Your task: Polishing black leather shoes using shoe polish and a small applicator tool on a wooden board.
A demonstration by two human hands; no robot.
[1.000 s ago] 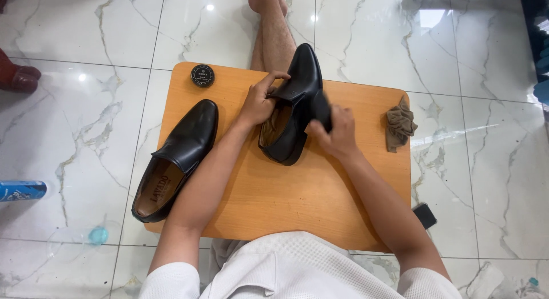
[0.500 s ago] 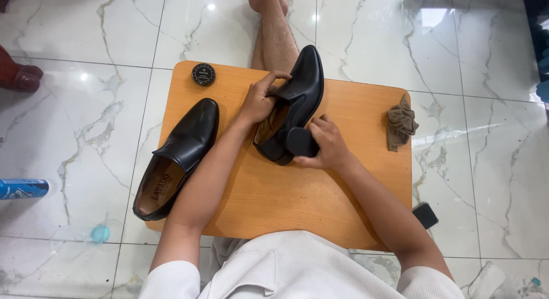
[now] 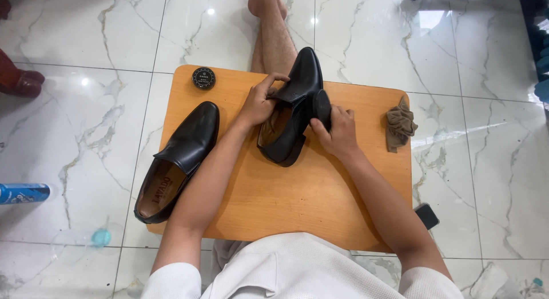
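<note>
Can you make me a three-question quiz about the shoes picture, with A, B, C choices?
1. Where is the round tin?
A. at the far left corner of the wooden board
B. inside a shoe
C. on the floor

2. How many black shoes are there?
A. one
B. two
C. four

3. What is the left hand doing?
A. lying flat on the board
B. gripping the tilted shoe
C. holding the brown cloth

Answers:
1 A, the tin sits by the board's far left edge.
2 B, one held, the other shoe lying on the board's left edge.
3 B, its fingers wrap the shoe's opening while the right hand presses a dark brush to it.
</note>
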